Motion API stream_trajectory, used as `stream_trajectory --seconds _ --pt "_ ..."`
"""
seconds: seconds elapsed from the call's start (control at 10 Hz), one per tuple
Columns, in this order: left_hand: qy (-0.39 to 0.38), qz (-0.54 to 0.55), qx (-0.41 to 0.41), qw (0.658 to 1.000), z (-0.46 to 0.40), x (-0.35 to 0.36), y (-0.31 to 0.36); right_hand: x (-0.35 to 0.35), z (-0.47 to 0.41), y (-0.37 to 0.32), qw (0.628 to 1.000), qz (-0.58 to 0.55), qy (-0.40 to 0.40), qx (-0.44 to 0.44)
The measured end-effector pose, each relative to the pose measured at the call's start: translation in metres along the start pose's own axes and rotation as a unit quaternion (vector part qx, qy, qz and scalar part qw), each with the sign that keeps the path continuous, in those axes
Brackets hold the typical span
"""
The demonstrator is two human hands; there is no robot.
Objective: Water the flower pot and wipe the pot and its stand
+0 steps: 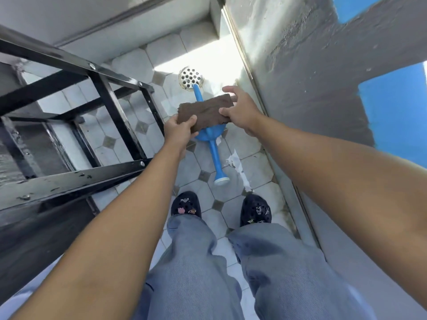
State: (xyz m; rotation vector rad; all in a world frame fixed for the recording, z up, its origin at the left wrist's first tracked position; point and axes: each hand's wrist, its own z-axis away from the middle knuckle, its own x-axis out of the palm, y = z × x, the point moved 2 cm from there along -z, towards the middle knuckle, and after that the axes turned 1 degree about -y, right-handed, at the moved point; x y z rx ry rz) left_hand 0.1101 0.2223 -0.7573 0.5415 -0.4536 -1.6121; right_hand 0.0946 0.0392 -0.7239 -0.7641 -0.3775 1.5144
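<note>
— Cloth (pixel 204 114), brown, folded flat, up in the air between two hands, over the floor.

— Held how?

— Left hand (pixel 179 129) pinching the near left corner, thumb on top. Right hand (pixel 240 109) gripping the right edge with thumb and lower fingers, top fingers spread out past the far corner.

— And under the cloth?

— Blue watering can (pixel 211 135), down on the tiled floor (pixel 251 169), partly hidden by the cloth. Long spout (pixel 217 160) pointing toward the feet, white tip at the end. Thin blue handle poking out the far side, toward a round silver drain cover (pixel 190 77) full of holes.

— Anything wet?

— Small shiny patch on the tiles just right of the spout.

— To the left?

— Black metal stand (pixel 111 100), just bars and open gaps, close beside the left arm. No pot in sight on the part showing.

— To the right?

— Grey rough wall (pixel 312 65) with blue patches.

— Down low?

— Dark shoes (pixel 186 204) with little charms, grey-blue trousers (pixel 196 262), feet apart, spout tip just ahead of them.
</note>
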Motion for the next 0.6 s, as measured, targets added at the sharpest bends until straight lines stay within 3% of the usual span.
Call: stream_trajectory --seconds 0.1,0.2,0.3,0.4,0.5,0.6 --pt "0.095 -0.18 0.064 0.977 0.005 0.001 0.002 0.003 0.005 0.002 0.972 0.199 0.09 -0.081" --pt "0.127 -0.29 0.219 0.923 0.029 0.002 0.001 0.02 0.022 0.016 0.969 0.225 0.023 -0.095" --pt "-0.036 -0.36 0.203 0.91 0.047 0.012 0.012 0.025 0.038 0.01 0.974 0.204 -0.084 -0.058" --pt "-0.074 -0.416 0.171 0.89 0.085 0.014 0.046 0.0 0.07 -0.025 0.97 0.227 -0.062 -0.056" --pt "-0.051 -0.465 0.166 0.868 0.097 0.001 0.04 0.0 0.086 -0.019 0.961 0.262 -0.056 -0.06" --pt "-0.027 -0.505 0.212 0.836 0.135 -0.006 0.055 -0.011 0.116 -0.031 0.943 0.313 -0.061 -0.091"
